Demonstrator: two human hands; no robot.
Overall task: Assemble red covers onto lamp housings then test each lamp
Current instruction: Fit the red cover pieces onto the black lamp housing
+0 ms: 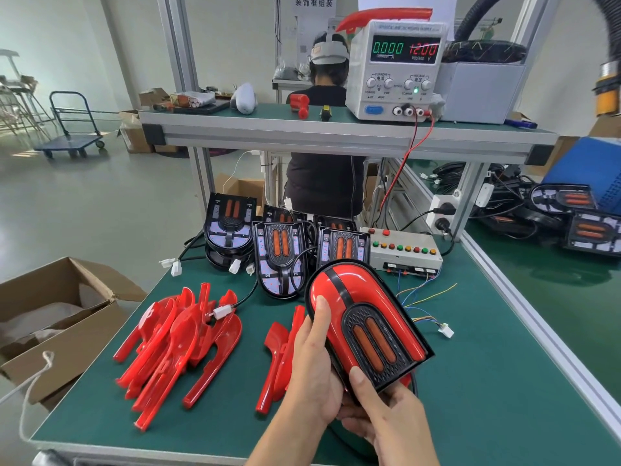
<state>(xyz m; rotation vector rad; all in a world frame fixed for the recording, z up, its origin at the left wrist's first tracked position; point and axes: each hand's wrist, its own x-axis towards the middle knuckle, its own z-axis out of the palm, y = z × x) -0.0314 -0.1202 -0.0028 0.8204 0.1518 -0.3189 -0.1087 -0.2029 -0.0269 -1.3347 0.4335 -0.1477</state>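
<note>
Both my hands hold one lamp [366, 317] above the green table, its red cover fitted over the black housing with two orange strips. My left hand [312, 361] grips its left edge, thumb pressed on the red cover. My right hand [383, 412] grips the near end from below, thumb on the black rim. A pile of loose red covers [174, 341] lies at the left, and a few more red covers [279, 358] lie under my left hand. Several bare lamp housings [280, 257] with cables stand at the back of the table.
A test box with coloured buttons [405, 253] sits at the back right, its loose wires ending in a white connector [446, 330]. A power supply [395, 70] reading 12.00 V stands on the shelf. An open cardboard box [57, 317] is at the left. Another person sits behind the bench.
</note>
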